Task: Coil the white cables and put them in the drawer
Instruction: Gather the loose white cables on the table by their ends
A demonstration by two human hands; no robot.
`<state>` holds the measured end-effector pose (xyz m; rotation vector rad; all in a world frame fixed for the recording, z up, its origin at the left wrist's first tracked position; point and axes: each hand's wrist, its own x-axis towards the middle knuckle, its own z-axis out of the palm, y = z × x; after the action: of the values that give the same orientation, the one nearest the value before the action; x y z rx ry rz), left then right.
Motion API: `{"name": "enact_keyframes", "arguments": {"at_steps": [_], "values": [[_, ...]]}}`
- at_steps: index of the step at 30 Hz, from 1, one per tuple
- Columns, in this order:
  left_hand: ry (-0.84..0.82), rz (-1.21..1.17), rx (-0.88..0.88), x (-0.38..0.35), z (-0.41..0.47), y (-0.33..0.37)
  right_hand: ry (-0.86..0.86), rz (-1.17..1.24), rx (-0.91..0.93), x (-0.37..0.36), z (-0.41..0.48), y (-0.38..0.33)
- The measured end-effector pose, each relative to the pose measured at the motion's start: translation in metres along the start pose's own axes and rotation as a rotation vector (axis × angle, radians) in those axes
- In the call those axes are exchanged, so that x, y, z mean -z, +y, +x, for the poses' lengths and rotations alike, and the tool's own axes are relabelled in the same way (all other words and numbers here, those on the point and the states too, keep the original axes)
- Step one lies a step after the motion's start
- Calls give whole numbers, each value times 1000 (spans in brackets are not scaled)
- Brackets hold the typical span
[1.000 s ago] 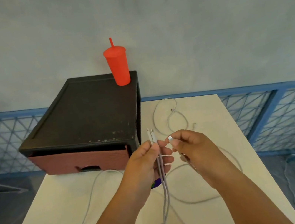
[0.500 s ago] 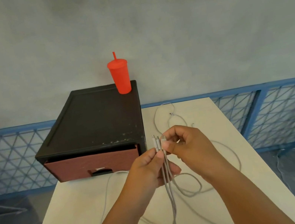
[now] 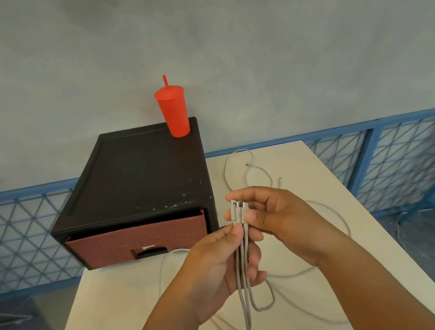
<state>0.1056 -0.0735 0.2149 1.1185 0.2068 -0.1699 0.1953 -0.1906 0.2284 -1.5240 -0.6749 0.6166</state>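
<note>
Both hands, left (image 3: 222, 267) and right (image 3: 280, 220), pinch the cables' (image 3: 242, 270) plug ends together, just right of the drawer (image 3: 137, 243). Rest trails over the table (image 3: 114, 311).

Bunched white cables (image 3: 237, 216) stand upright, trailing over table (image 3: 114, 311); drawer (image 3: 137, 243) seemingly shut.

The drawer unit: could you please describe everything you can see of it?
The drawer unit is a black, plastic-looking box with a rimmed top, scuffed near the front. One reddish-brown drawer, with a cut-out grip at its lower edge, fills the front and looks nearly shut. It stands on the white table, far left; a red tumbler stands on its back right corner.
</note>
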Motion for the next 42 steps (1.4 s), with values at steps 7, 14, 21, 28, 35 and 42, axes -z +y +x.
{"name": "enact_keyframes", "arguments": {"at_steps": [7, 14, 21, 28, 35, 42], "values": [[1, -82, 19, -6, 4, -4, -8, -16, 25, 8, -2, 5], [65, -148, 5, -18, 14, -5, 16, 16, 31, 25, 2, 9], [22, -28, 48, -15, 32, -3, -39, 74, 12, 44, 10, 16], [175, -26, 83, -25, 70, -9, -21, 128, -106, 75, 23, 34], [349, -181, 6, -22, 134, -13, 346, 125, -339, 146, 82, 92], [467, -306, -31, -13, 199, -16, 467, -46, -526, 219, 160, 179]]}}
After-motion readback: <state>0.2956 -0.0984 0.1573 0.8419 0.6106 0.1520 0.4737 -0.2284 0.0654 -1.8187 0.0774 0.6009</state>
